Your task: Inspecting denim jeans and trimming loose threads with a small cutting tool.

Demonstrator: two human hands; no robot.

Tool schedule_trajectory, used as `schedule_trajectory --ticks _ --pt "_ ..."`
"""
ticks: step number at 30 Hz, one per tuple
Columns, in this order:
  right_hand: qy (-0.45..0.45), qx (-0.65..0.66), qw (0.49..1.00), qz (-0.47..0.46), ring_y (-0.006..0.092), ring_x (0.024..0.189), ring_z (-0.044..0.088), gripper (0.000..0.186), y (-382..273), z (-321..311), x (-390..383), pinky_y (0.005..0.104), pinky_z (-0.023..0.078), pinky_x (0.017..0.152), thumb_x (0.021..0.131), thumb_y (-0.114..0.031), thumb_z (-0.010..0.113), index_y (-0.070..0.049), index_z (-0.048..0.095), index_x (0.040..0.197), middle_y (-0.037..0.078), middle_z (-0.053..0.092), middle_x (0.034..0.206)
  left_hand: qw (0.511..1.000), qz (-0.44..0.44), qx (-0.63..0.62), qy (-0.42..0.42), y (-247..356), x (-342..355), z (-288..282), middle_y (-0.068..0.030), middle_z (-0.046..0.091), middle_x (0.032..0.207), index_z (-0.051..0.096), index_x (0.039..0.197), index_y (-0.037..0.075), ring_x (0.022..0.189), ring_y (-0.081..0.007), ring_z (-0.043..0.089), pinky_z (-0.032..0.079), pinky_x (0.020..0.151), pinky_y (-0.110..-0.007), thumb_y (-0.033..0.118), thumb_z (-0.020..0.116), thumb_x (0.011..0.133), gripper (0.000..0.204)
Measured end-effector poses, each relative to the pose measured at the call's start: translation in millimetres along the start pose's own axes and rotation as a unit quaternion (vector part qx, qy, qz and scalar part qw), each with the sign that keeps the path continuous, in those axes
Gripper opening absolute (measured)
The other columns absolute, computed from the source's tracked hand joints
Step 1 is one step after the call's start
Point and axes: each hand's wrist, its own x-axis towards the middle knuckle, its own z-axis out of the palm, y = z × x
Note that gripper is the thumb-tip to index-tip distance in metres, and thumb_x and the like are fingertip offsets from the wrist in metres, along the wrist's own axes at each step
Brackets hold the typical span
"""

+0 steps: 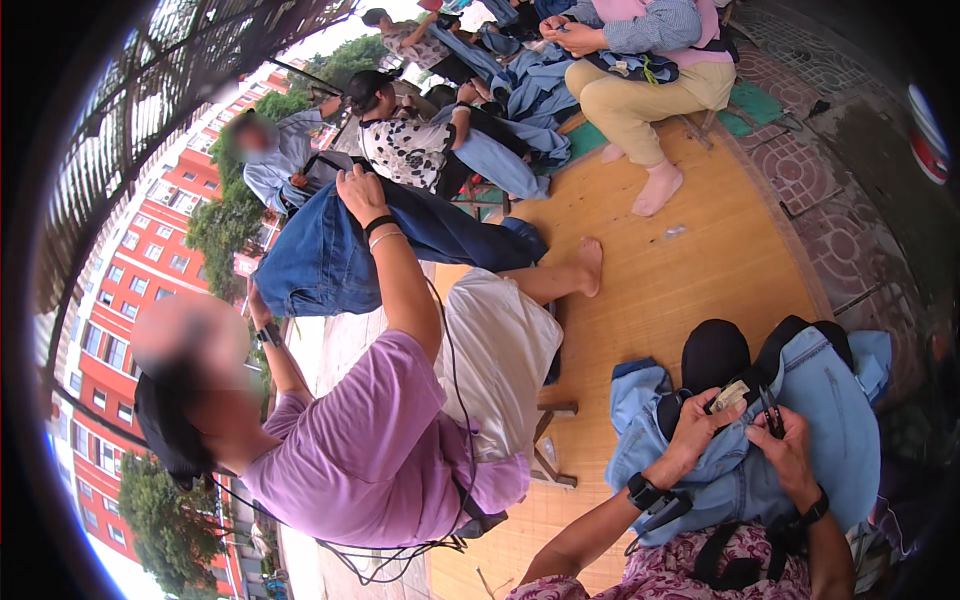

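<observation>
The left hand (688, 432) pinches a pale, tag-like piece (732, 395); just beside it, the right hand (788, 450) grips small black snips (771, 414), though whether the blades are parted I cannot tell. Under both hands the light-blue denim garment (838, 425) lies over the lap. Good handling here likely means holding cloth taut and fingertips behind the blades. Beyond the hands spreads a tan mat (720, 275); farther left, a co-worker holds dark-blue jeans (330, 250).

The denim (840, 430) is light blue, the snips (771, 412) black.
</observation>
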Motion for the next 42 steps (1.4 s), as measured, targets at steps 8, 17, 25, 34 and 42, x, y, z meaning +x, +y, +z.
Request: schedule_trajectory --ticks 8,17,25,34,42 --pt "-0.035 0.048 0.998 0.036 0.0035 0.064 0.043 0.019 -12.7 -10.7 -6.0 0.0223 0.032 0.058 0.079 -0.014 0.076 -0.006 0.058 0.077 -0.006 0.051 0.070 1.000 0.001 0.023 -0.020 0.6 -1.7 10.0 0.0037 0.069 0.096 0.070 0.109 0.004 0.085 -0.0020 0.058 0.047 0.077 -0.019 0.014 0.077 0.090 0.023" --pt "-0.010 0.082 0.996 0.040 0.0026 0.056 0.039 0.022 -17.7 -13.5 -14.4 0.0218 0.030 0.051 0.085 -0.022 0.075 -0.008 0.059 0.080 -0.007 0.047 0.065 0.999 -0.003 0.034 0.041 12.3 -7.5 11.2 0.0047 0.069 0.096 0.072 0.109 0.005 0.086 -0.0033 0.060 0.048 0.080 -0.021 0.012 0.078 0.088 0.023" --pt "0.028 0.167 0.984 0.052 0.0002 0.059 0.040 0.023 -5.4 -15.6 -3.6 0.0191 0.031 0.050 0.092 -0.028 0.069 -0.006 0.064 0.086 -0.008 0.048 0.068 0.997 0.013 0.024 0.076 18.8 -4.5 -1.8 0.0008 0.071 0.105 0.070 0.118 0.003 0.091 -0.0053 0.062 0.047 0.086 -0.021 0.014 0.077 0.089 0.032" --pt "-0.019 0.080 0.997 -0.014 0.0022 0.073 0.048 0.023 -1.2 -12.7 -7.6 0.0216 0.041 0.064 0.090 -0.024 0.071 -0.001 0.068 0.091 -0.006 0.058 0.078 0.996 0.015 0.049 0.066 15.5 -9.3 6.0 0.0018 0.071 0.103 0.070 0.116 0.003 0.091 -0.0047 0.061 0.047 0.086 -0.021 0.010 0.077 0.088 0.030" --pt "0.012 0.092 0.995 0.031 0.0030 0.073 0.049 0.019 -1.9 -19.0 -8.1 0.0227 0.042 0.065 0.090 -0.021 0.070 -0.002 0.067 0.089 -0.006 0.059 0.079 0.994 -0.040 -0.080 0.055 22.1 -2.8 -26.2 -0.0014 0.072 0.106 0.070 0.114 0.006 0.093 -0.0112 0.066 0.051 0.087 -0.028 0.017 0.070 0.095 0.023"
